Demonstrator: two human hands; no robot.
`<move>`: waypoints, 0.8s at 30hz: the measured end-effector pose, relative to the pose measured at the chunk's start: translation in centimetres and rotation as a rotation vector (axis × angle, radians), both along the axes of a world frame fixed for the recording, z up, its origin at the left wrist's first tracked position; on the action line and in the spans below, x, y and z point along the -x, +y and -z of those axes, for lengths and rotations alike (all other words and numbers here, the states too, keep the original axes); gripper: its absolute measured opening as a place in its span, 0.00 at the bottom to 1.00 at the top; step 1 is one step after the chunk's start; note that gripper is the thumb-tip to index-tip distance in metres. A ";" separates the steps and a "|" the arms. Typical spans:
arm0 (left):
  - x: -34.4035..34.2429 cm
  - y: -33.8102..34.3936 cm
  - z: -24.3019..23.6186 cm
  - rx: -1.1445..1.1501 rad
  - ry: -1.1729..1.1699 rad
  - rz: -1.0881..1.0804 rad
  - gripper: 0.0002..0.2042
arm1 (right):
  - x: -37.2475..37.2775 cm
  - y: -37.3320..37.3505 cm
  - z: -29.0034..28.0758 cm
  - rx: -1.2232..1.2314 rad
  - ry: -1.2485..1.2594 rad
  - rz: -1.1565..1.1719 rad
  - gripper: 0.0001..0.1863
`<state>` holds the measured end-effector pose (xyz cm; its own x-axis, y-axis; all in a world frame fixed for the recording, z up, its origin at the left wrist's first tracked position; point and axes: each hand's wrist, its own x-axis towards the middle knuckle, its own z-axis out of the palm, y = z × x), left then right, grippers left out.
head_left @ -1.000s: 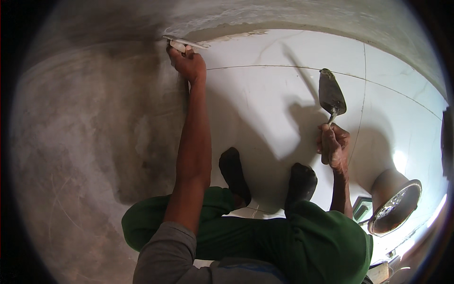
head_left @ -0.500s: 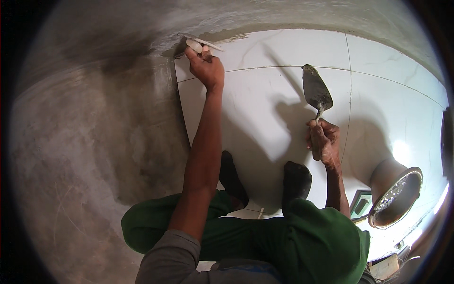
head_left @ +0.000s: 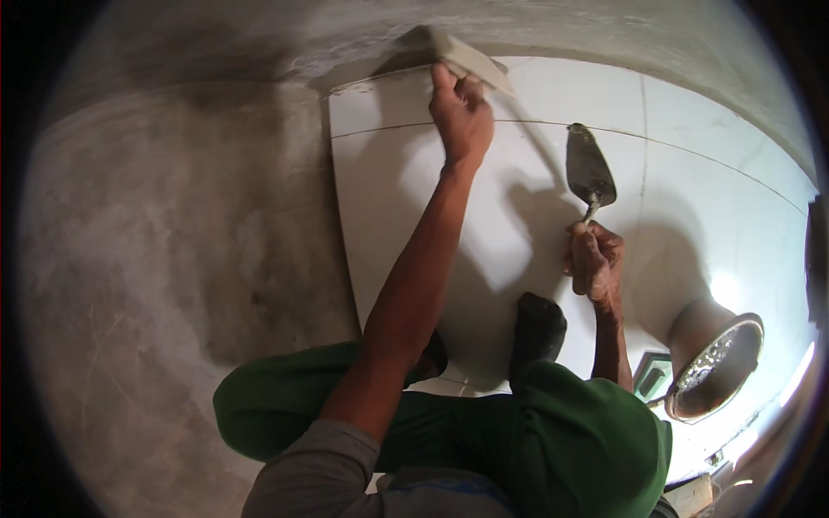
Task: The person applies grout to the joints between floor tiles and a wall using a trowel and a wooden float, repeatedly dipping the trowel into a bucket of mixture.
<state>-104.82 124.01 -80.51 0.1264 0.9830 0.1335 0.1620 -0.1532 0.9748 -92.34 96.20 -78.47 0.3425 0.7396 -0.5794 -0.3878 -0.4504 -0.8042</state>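
My left hand (head_left: 464, 121) grips a pale, flat hand float (head_left: 473, 63), slightly blurred, at the seam where the white tiles (head_left: 380, 198) meet the grey wall. Its fingers are closed around the near side of the tool. Further right, my right hand (head_left: 596, 259) is wrapped around the handle of a pointing trowel (head_left: 591, 168). The trowel's dark blade, smeared with mortar, points away from me above the tiles.
A bucket (head_left: 695, 332) with wet residue inside tilts at the right, beside a green tool with a block-shaped handle (head_left: 654, 377). Rough grey cement (head_left: 173, 259) borders the tiles at left. My dark-covered foot (head_left: 537, 332) stands on the tiles.
My left hand has slid right along the wall seam with the float, away from the left corner. The right hand and trowel have barely moved.
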 end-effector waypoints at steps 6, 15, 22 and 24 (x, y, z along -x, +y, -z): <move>7.8 -2.8 -0.6 0.594 -0.650 0.341 0.21 | 0.9 1.4 -0.7 -0.037 -0.222 -0.056 0.15; 7.2 -8.5 -2.9 0.815 -0.752 0.438 0.24 | -0.4 3.0 -2.1 -0.357 -0.744 -0.254 0.08; 7.4 -5.9 -4.4 0.509 -0.782 0.282 0.27 | -0.7 -0.1 -5.7 -0.262 -0.824 -0.206 0.04; 7.0 -6.5 -4.3 0.533 -0.807 0.251 0.27 | -0.1 0.3 -6.6 -0.278 -0.872 -0.230 0.04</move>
